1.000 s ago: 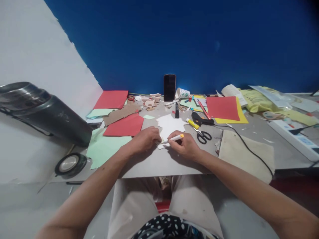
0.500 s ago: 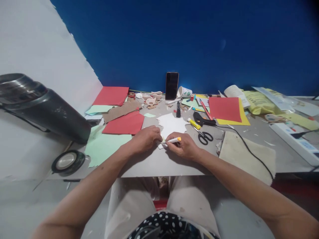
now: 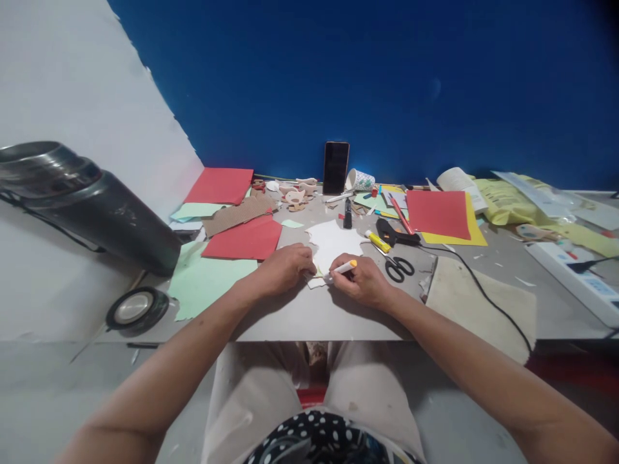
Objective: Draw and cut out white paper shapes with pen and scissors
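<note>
A white paper cut-out (image 3: pixel 334 237) with a jagged edge lies on the table in front of me. My left hand (image 3: pixel 291 267) is closed, its fingertips pinching at the paper's near left edge. A little yellow shows on the paper beside those fingertips. My right hand (image 3: pixel 362 281) grips a white marker (image 3: pixel 344 267) with a yellow-orange end, its tip pointing down and left at the paper's near part. The exact contact of the tip is hidden by the fingers. Right of the paper lie a yellow glue stick (image 3: pixel 378 241) and black-handled scissors (image 3: pixel 399 269).
A black glue gun (image 3: pixel 394 233) trails its cord right, over a beige cloth (image 3: pixel 478 303). Red sheets (image 3: pixel 438 214) and green paper (image 3: pixel 213 283) flank the work. A tall flask (image 3: pixel 130 219) and its lid (image 3: pixel 137 309) stand left. A phone (image 3: pixel 336 167) leans on the blue wall.
My right hand has shifted slightly right with the marker, away from my left fingertips. More of the paper's near part shows between the hands. The camera view has moved a little.
</note>
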Demonstrator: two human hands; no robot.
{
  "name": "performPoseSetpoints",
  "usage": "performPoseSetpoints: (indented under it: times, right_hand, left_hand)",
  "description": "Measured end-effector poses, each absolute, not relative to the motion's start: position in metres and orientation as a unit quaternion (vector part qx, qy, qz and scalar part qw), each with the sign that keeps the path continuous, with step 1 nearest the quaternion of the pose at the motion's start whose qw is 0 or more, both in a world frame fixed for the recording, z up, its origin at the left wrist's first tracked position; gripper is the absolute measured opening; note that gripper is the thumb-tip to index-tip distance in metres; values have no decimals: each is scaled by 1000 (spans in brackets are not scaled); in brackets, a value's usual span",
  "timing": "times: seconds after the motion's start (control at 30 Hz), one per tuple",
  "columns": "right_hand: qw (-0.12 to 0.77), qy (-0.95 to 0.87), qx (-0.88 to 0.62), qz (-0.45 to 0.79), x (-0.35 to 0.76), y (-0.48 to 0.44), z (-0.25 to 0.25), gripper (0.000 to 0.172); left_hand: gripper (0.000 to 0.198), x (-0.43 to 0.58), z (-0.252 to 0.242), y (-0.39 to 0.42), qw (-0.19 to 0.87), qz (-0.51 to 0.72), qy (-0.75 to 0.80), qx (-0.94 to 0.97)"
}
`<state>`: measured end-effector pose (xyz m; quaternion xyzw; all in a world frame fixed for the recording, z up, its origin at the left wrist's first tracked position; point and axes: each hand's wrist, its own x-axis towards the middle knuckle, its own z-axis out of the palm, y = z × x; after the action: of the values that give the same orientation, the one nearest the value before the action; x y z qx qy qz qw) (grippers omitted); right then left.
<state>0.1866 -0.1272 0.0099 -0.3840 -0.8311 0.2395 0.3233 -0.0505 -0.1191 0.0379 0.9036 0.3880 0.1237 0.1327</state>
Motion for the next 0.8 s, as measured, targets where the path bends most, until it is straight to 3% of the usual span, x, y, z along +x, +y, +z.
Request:
performPoseSetpoints:
  times: [0.23, 0.6, 0.8]
  right_hand:
    - [373, -789, -414, 258, 193, -127, 18, 10]
    - [328, -798, -429, 266, 176, -147, 22, 16]
    - [314, -830, -399, 232, 170, -143, 18, 18]
  left_hand:
    - [43, -50, 42, -114, 156, 104, 389, 902]
    - [25, -37, 67, -91, 224, 22, 390, 893]
    - [27, -28, 74, -83, 243, -14, 396, 886]
